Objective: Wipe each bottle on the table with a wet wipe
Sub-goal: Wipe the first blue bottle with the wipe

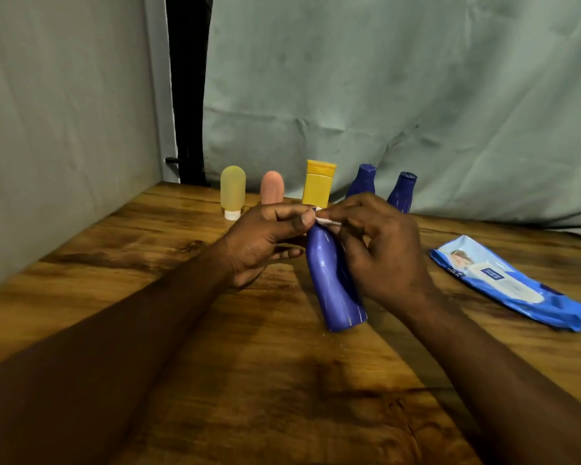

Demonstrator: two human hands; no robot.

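At frame centre the blue bottle (332,280) leans with its base on the counter (215,364), propped against the right hand (383,253), probably for steadiness. That hand and the left hand (265,243) both pinch the small wipe (327,222) at its top. Behind them stand five bottles (318,182); the pack (510,283) lies at right, out of the way.

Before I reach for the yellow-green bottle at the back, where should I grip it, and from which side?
Likely round the wide body of the yellow-green bottle, from the front-left. It stands upright on a narrow white cap, so a low grip could tip it, and the pink bottle stands on its right.
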